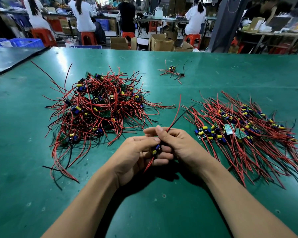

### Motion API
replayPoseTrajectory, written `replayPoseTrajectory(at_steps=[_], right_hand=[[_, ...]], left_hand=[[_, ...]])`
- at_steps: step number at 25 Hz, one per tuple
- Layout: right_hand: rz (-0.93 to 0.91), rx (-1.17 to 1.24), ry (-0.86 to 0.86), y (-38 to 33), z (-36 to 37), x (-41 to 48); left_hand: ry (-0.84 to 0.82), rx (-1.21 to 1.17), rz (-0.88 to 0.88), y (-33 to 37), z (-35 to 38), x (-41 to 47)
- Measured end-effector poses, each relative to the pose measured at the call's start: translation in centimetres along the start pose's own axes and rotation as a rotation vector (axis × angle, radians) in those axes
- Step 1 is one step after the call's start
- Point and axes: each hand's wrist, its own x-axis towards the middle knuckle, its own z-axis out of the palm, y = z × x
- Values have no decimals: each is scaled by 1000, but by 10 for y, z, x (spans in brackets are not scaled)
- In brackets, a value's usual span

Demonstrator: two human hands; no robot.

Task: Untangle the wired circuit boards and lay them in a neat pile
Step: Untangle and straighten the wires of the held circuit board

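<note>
A small circuit board [156,149] with blue and yellow parts sits between my two hands above the green table [162,212]. My left hand [136,157] cups it with curled fingers. My right hand [177,143] pinches its red and black wires [176,114], which stick up and away. A tangled heap of wired boards [98,107] lies to the left. To the right, a combed-out pile of boards [244,131] lies with wires fanned toward me and away.
A few loose wired boards [173,71] lie at the far middle of the table. A dark panel [10,57] lies on the far left corner. Beyond the table stand cardboard boxes [160,42], red stools and seated people.
</note>
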Motion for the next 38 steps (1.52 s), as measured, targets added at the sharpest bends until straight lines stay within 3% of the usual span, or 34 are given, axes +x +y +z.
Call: replayPoseTrajectory(at_steps=[5,9,13,15,20,27,30,33,38], right_hand=[[-114,-205,137,1,-2,1],[-214,-473,369,-5,-16,2],[-259,-530,483,-1,-13,6],[-198,-479,451,0,-10,6],[33,-82,104,2,2,2],[96,-2,11,-4,-1,0],[-29,1,126,2,0,7],[-168,-170,302,5,-6,13],[-276,-247,590,1,-14,17]], left_hand=[[58,29,-26,-1,1,3],[35,-20,-82,1,6,0],[47,-11,-85,1,7,1],[69,1,-71,0,8,0],[129,8,31,0,8,0],[137,70,37,0,9,-2],[152,50,38,2,6,0],[150,53,51,2,6,1],[135,73,55,1,4,1]])
